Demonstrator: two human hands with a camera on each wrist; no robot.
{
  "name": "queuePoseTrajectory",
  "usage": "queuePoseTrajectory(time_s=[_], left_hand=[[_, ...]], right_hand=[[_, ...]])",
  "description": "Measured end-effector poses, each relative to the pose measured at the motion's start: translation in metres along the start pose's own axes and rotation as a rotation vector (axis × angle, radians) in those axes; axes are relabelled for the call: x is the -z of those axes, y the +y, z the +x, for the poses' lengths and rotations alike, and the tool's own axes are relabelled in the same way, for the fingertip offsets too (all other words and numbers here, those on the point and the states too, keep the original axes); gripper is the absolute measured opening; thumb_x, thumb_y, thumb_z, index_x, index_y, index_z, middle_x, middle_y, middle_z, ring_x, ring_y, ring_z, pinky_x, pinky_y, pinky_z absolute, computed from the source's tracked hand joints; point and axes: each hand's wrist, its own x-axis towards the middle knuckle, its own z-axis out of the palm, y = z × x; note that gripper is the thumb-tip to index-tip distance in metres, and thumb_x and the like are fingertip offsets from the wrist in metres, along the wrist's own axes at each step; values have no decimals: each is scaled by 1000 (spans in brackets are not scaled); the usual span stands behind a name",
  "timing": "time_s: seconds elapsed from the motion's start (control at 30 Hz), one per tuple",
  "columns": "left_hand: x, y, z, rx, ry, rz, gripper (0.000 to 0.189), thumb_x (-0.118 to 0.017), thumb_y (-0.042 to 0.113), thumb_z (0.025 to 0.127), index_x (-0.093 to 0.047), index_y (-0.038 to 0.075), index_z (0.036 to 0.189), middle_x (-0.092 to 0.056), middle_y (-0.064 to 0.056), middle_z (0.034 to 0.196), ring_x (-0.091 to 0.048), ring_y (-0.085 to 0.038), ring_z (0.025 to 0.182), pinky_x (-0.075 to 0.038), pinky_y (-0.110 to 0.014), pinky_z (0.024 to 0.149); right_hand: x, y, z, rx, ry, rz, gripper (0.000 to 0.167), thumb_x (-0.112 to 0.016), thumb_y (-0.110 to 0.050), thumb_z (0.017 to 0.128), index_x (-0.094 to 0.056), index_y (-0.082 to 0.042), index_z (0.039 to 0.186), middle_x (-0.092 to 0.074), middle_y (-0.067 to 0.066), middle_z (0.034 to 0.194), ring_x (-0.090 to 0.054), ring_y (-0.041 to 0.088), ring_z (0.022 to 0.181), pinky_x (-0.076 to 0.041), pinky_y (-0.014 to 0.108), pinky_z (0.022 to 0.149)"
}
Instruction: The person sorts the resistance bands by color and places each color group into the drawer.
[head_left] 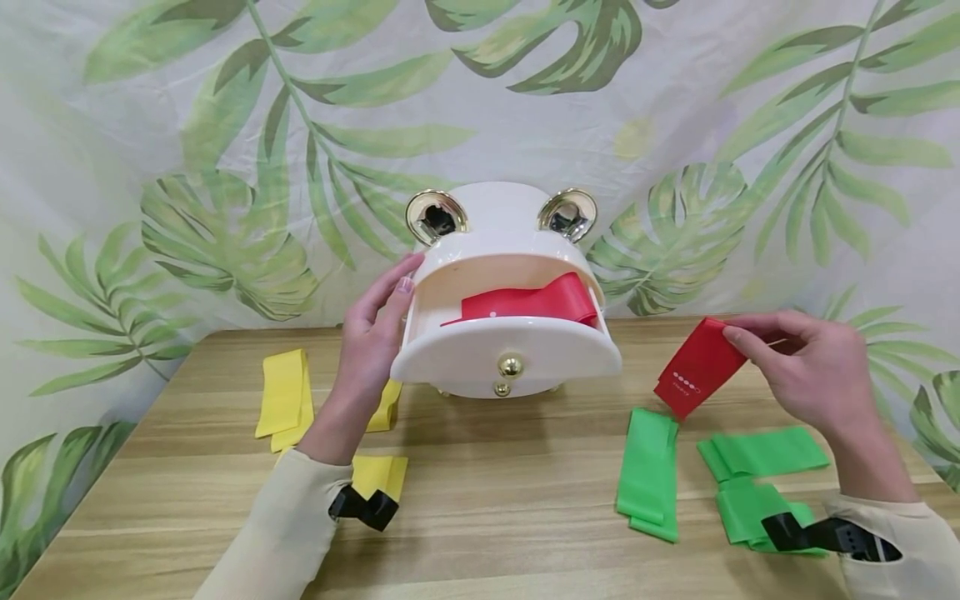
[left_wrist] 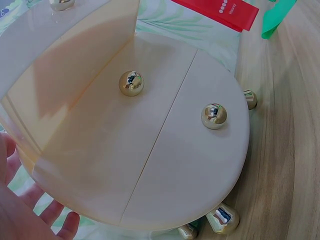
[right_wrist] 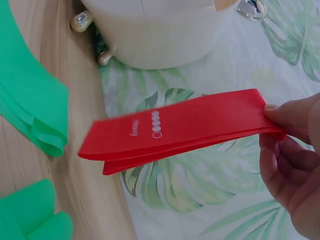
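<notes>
A white rounded box (head_left: 498, 212) with gold-rimmed eye-like knobs stands at the back middle, its lidded front (head_left: 450, 354) tipped forward. Inside lies a folded red resistance band (head_left: 525, 302). Against the box's left side rests my left hand (head_left: 366, 342), fingers lightly bent and spread; the left wrist view shows its fingertips (left_wrist: 67, 225) along the box's edge. Out to the right, my right hand (head_left: 817, 367) pinches the end of another folded red resistance band (head_left: 699, 367) between thumb and fingers. White dots and lettering mark this band, which hangs above the table, apart from the box.
Green folded bands (head_left: 648, 475) lie on the wooden table (head_left: 510, 508) at the right, below the held band. Several yellow bands (head_left: 283, 396) lie at the left, partly hidden by my left arm. Behind the table hangs a leaf-patterned cloth (head_left: 360, 125).
</notes>
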Motion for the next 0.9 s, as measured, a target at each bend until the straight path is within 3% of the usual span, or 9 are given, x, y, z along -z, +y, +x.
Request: queuePoseTrajectory(time_s=[0.2,0.5,0.77,0.9], left_hand=[[1,0,0,-6,4,-2,40,-53,32,112,-63,24,150,-51,5,165,-42,-5,153,-34,-42,130],[0,-1,0,-2,-2,-2,40,-53,34,112,-63,25,150,-52,11,163,-41,-4,153,-34,-41,130],[0,-1,0,4,-2,4,40,-53,34,112,-63,26,150,-52,12,162,-41,-4,153,-34,-41,130],[0,1,0,5,-2,8,40,-53,35,112,-62,26,150,-51,10,164,-41,-5,154,-34,-41,130]], right_hand=[[-1,-6,-1,28,20,-6,16,-80,-9,93,-81,3,104,-57,-49,74,-57,-20,64,-43,12,53],[-2,-15,-3,77,47,8,11,-80,-4,91,-82,3,101,-58,-47,73,-57,-17,60,-41,12,51],[-2,-22,-4,22,86,125,14,-80,-3,91,-80,7,102,-66,-35,71,-63,-9,57,-48,9,54],[-2,-28,-4,48,122,173,11,-79,1,91,-81,7,100,-69,-31,71,-65,-7,55,-51,8,56]])
